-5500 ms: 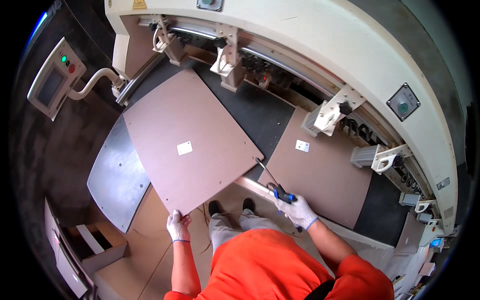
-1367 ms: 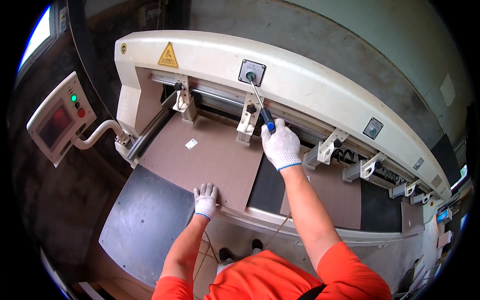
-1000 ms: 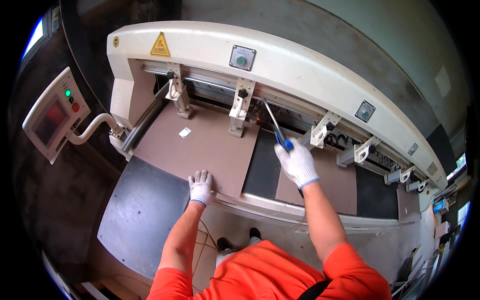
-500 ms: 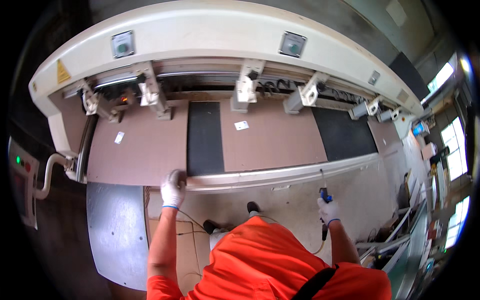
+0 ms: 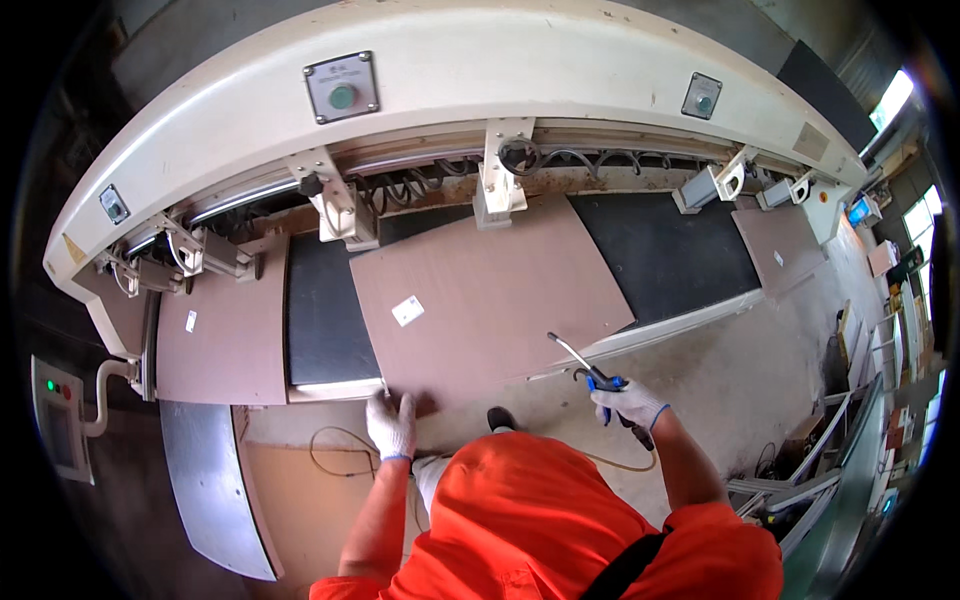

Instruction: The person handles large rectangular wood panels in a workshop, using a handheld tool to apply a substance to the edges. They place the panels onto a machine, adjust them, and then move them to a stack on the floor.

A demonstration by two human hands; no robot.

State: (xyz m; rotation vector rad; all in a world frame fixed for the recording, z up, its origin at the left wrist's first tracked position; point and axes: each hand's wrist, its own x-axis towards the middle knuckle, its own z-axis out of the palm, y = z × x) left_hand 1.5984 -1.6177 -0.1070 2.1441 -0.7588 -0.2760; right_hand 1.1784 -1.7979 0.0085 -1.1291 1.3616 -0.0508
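Observation:
A brown panel (image 5: pixel 480 290) with a white label lies tilted on the machine's black bed, its near corner jutting past the front edge. My gloved left hand (image 5: pixel 392 427) is at that near left corner, fingers closed on the panel's edge. In my gloved right hand (image 5: pixel 632 403) is an air blow gun (image 5: pixel 603 381) with a blue and black body. Its thin metal nozzle points up and left, close over the panel's right part. A hose trails from the gun toward the floor.
Brown panels lie at the bed's left (image 5: pixel 225 330) and right (image 5: pixel 785 245). Clamps (image 5: pixel 495 185) hang from the pale machine beam (image 5: pixel 450 70). A control screen (image 5: pixel 62 425) stands at far left, above a grey side plate (image 5: pixel 210 490). Metal profiles (image 5: pixel 800 490) lie at right.
The middle panel has turned and come toward me over the bed's front edge. My left hand has moved from beside the left panel to its corner. The blow gun has risen leftward.

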